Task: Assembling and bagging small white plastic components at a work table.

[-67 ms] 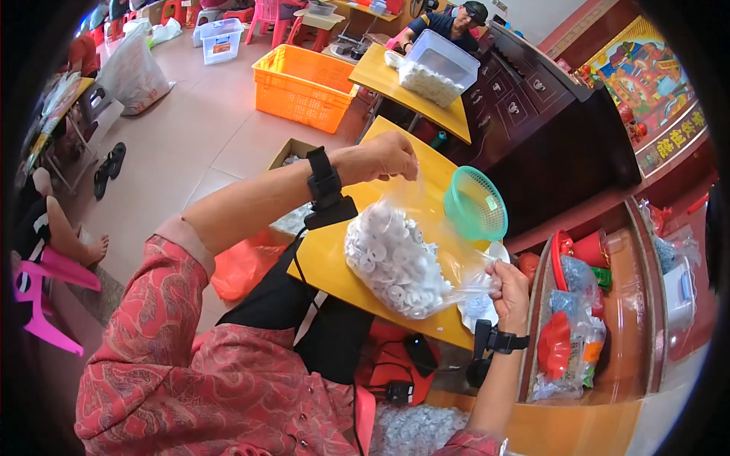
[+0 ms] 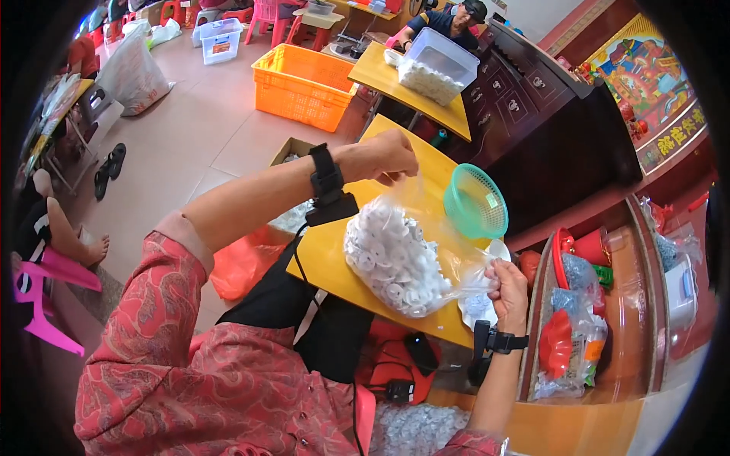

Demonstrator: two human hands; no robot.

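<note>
A clear bag point(image 2: 395, 262) of white pieces lies on the table point(image 2: 327, 267), both hands at its film.
The right hand point(image 2: 508, 287), at the table's right edge, grips gathered film; the left hand point(image 2: 389, 156), above the table's middle, curls its fingers, apparently pinching film too. The bag looks light, soft and shifting, its film probably slippery and tearable; bunched film offers the surest hold. A dish point(image 2: 468, 315) and basket point(image 2: 490, 220) crowd the table's right edge; bare tabletop lies toward its far end.

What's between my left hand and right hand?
The head view shows loose film of the clear plastic bag between your left hand and right hand; its white ring-shaped pieces lie nearer you.
</note>
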